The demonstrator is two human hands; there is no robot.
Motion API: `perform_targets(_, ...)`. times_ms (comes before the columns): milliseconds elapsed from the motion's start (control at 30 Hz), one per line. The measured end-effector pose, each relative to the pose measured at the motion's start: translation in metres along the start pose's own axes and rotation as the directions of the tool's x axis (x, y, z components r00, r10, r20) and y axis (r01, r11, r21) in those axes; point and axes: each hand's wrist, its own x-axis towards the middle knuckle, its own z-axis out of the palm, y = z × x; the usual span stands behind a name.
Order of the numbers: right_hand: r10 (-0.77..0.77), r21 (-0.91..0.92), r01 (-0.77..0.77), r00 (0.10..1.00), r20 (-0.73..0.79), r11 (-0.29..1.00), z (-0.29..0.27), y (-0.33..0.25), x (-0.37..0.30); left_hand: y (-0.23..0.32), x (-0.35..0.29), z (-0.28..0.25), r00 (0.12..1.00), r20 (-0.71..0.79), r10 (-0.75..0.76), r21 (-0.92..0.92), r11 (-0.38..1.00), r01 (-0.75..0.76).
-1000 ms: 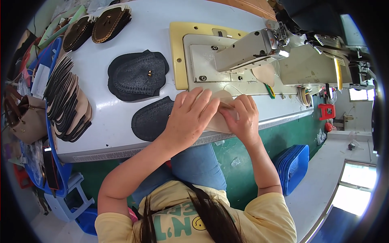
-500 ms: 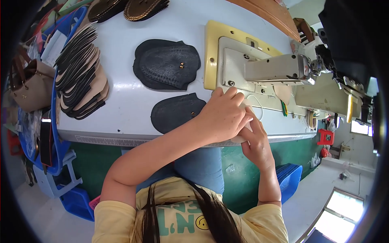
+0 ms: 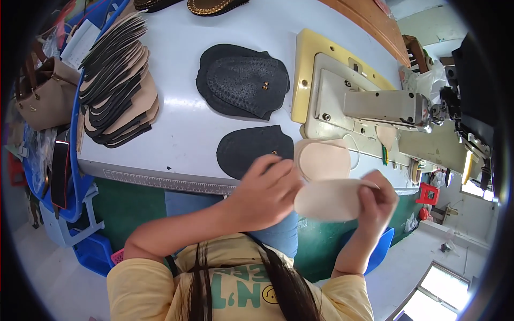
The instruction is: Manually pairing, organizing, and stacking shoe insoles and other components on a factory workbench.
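My right hand (image 3: 379,199) pinches a thin, pale beige rounded leather piece (image 3: 327,202) by its right end, holding it above the table's front edge. My left hand (image 3: 270,190) is just left of that piece, fingers loosely bent and somewhat apart, with nothing visible in them. It covers the lower right of a black rounded leather piece (image 3: 243,150) with a small gold fitting. Behind the held piece lie more beige rounded pieces (image 3: 322,156), at the foot of the sewing machine (image 3: 380,106). Farther back is a stack of black leather pieces (image 3: 235,83) with gold fittings on top.
A fanned pile of black and beige pieces (image 3: 120,101) lies at the left of the table (image 3: 176,134). Beyond it are a blue bin (image 3: 75,139) and a beige handbag (image 3: 47,96). Black pieces with gold trim (image 3: 214,4) lie at the far edge. A ruler strip (image 3: 166,183) runs along the front edge.
My hands, together by the machine before, have moved apart and toward me. The right now holds a beige piece; the left has shifted left. The whole view has shifted slightly.
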Motion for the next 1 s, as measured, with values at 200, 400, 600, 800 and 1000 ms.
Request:
perform_targets(200, 0.315, 0.196, -0.342, 0.936, 0.158, 0.919, 0.064, 0.027, 0.022, -0.014, -0.073, -0.057, 0.980, 0.055, -0.192, 0.314, 0.935, 0.165)
perform_targets(400, 0.310, 0.174, -0.367, 0.907, 0.285, 0.914, 0.088, 0.029, 0.029, -0.018, -0.085, -0.058, 0.981, 0.050, -0.189, 0.310, 0.936, 0.165)
perform_targets(600, 0.348, 0.191, -0.397, 0.905, 0.247, 0.898, 0.099, 0.021, 0.025, -0.022, -0.090, -0.050, 0.981, -0.051, -0.185, 0.278, 0.941, 0.192)
perform_targets(800, 0.309, 0.113, -0.352, 0.906, 0.290, 0.929, 0.100, 0.020, 0.025, -0.023, -0.091, -0.049, 0.982, -0.071, -0.173, 0.281, 0.941, 0.186)
perform_targets(1000, 0.289, 0.093, -0.329, 0.910, 0.298, 0.940, 0.103, 0.018, 0.026, -0.024, -0.091, -0.049, 0.981, -0.068, -0.182, 0.293, 0.936, 0.193)
